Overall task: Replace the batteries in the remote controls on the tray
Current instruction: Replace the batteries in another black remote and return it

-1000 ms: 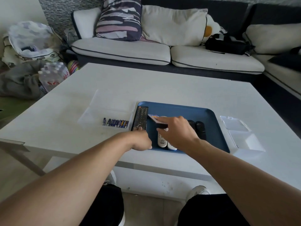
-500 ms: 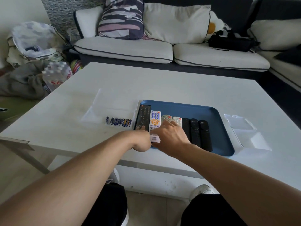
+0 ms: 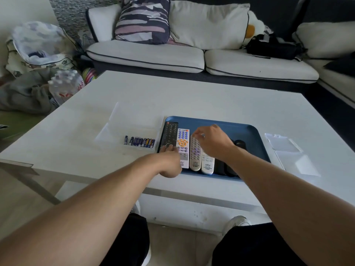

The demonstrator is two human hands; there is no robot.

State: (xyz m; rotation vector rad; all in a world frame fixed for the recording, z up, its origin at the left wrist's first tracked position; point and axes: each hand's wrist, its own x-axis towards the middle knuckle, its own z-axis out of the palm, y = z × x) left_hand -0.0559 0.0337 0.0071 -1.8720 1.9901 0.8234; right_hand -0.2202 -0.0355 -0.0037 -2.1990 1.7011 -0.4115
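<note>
Head view: blue tray [image 3: 247, 131] on the white tabletop [image 3: 192, 96] holds the remotes [image 3: 195, 152] side by side. Left hand [image 3: 170, 160] rests curled at the black remote [image 3: 170, 134]; whether it grips is unclear. Right hand [image 3: 213, 142] hovers with curled fingers, its grip unclear. Batteries [image 3: 139, 141] lie left of the tray.

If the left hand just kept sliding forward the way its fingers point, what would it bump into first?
Most likely nothing new: the left hand already rests its fingertips on the near end of the black remote at the left edge of the blue tray. It would slide up along that remote toward the tray's far rim.

Print on remotes [image 3: 195, 150] and batteries [image 3: 139, 141] too small to read
</note>
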